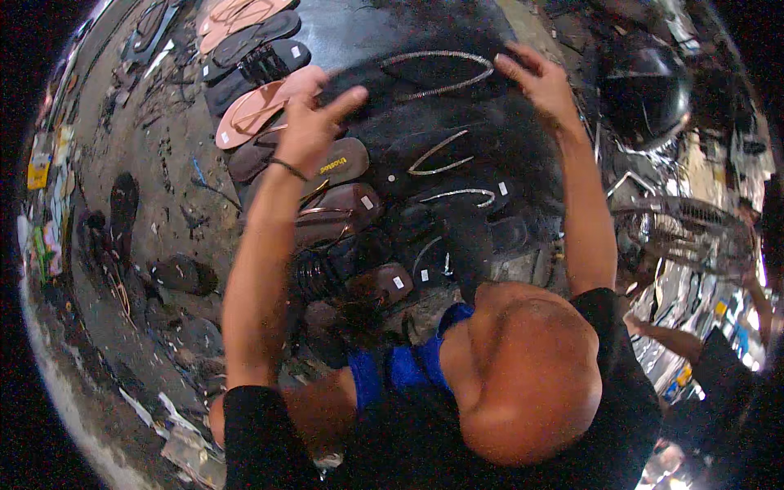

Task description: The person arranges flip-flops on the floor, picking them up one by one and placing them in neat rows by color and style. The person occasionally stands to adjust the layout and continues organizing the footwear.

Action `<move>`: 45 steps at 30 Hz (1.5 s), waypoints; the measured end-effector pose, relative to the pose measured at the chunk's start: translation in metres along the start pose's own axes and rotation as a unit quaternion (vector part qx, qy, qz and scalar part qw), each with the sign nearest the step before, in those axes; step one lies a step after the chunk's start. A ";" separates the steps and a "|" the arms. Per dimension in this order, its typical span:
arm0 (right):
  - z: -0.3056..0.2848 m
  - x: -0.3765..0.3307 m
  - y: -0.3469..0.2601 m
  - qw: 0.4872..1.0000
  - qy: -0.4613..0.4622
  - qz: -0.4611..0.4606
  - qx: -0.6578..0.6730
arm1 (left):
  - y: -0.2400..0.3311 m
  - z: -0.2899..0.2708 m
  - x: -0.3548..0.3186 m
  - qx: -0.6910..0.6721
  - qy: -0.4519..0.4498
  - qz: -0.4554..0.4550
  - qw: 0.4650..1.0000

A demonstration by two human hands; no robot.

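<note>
Above a shiny black sheet point(367, 33) on the ground, two bare hands stand either side of a dark sandal point(445, 73) w/ a glittery, loop-shaped strap point(491, 67). L hand point(314, 126), thin dark band point(288, 169) at the wrist, is half open, thumb & fingers parted, over by a pink sandal point(249, 114); pic's blurred there, so can't tell if it has hold of anything. R hand point(543, 86) is loosely open too, fingertips right by the strap's rounded end; touching or just beside, can't tell, & no firm grip shows. Dark sole on dark sheet, so its edges are hard to make out.

More sandals lie nearer the person, incl. a brown one point(347, 159) & a dark one w/ a silvery strap point(441, 155).

Best handling, imo: take the sole by its edges, one hand per end, light pressure, fingers off the glitter, which might snag or shed. Keep it level, approx. Mind L forearm point(265, 237) too: it's low over the row, cd. nudge neighbours askew.
</note>
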State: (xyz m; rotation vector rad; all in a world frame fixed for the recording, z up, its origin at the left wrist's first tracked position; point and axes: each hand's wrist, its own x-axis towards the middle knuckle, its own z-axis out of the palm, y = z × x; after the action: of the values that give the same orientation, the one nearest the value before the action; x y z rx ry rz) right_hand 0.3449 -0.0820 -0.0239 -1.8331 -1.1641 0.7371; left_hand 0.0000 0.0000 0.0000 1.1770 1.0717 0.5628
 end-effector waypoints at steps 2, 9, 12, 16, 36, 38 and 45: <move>0.022 -0.021 0.020 0.997 -0.005 0.068 -0.020 | -0.068 0.001 0.002 0.150 0.073 0.008 0.986; 0.042 0.012 0.089 0.996 0.033 0.072 -0.038 | -0.069 0.023 0.047 0.420 0.122 -0.024 0.899; 0.043 0.006 0.088 0.994 0.044 0.067 -0.077 | -0.067 0.027 0.044 0.458 0.127 -0.008 0.880; 0.039 0.007 0.084 0.986 0.074 -0.004 -0.151 | -0.062 0.038 0.045 0.473 0.115 -0.004 0.874; 0.063 0.062 0.065 0.919 -0.018 -0.026 -0.394 | -0.078 0.028 -0.002 0.386 0.072 0.192 0.899; 0.089 0.061 0.047 0.902 -0.052 0.029 -0.428 | -0.064 0.018 -0.016 0.417 0.063 0.208 0.883; 0.102 0.050 0.016 0.919 -0.056 -0.025 -0.389 | -0.059 -0.013 -0.041 0.420 0.071 0.198 0.883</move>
State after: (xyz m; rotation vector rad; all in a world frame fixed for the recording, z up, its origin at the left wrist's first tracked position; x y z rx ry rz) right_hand 0.2897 -0.0063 -0.0895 -2.4031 -1.7398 0.3591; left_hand -0.0386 -0.0476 -0.0392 2.1811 1.2505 0.5071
